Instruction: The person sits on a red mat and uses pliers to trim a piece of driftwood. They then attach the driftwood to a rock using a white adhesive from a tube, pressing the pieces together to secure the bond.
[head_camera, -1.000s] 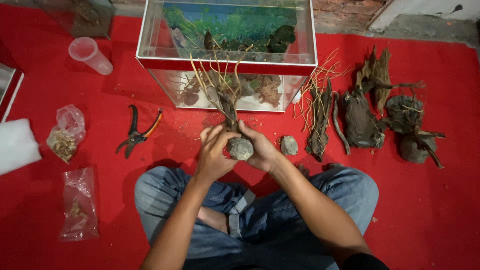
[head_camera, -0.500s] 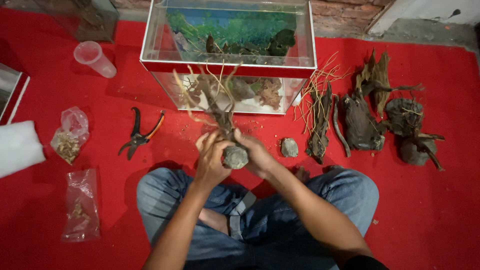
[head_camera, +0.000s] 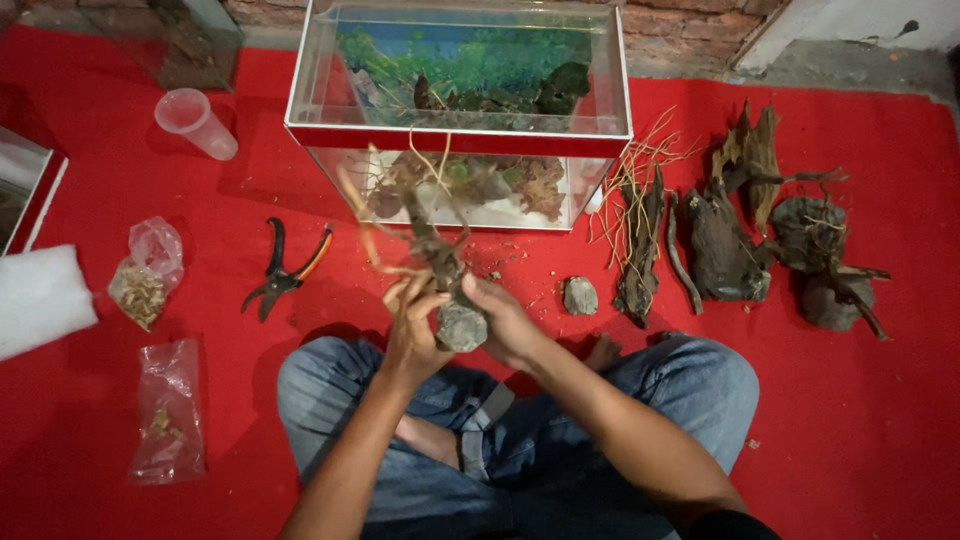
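Head view, looking down over crossed legs in blue jeans (head_camera: 520, 440) on a red cloth (head_camera: 880, 420) spread over the floor.

Left hand (head_camera: 415, 325) and right hand (head_camera: 505, 320) raised together above the knees, both closed around one piece — a grey stone (head_camera: 460, 325) with a branching driftwood root (head_camera: 420, 230) rising from it. Left grip wrapped on the stone's left side, fingers curled up toward the base of the root; right grip cupping the stone from the right, thumb laid across the top. Root tilted up and leftward, its thin twigs blurred, overlapping the front glass of the aquarium (head_camera: 460, 140) just beyond.

Inside that glass tank: dark rocks and wood against a painted green-blue backdrop.

To the left — pliers (head_camera: 285, 270) with orange handles, two small plastic bags (head_camera: 150, 275) of brownish bits, an overturned clear cup (head_camera: 195, 122), white padding (head_camera: 40, 300) at the edge.

To the right — a small loose stone (head_camera: 580, 296) near the right hand, then a row of dark driftwood pieces (head_camera: 725, 240) lying well apart from the hands.
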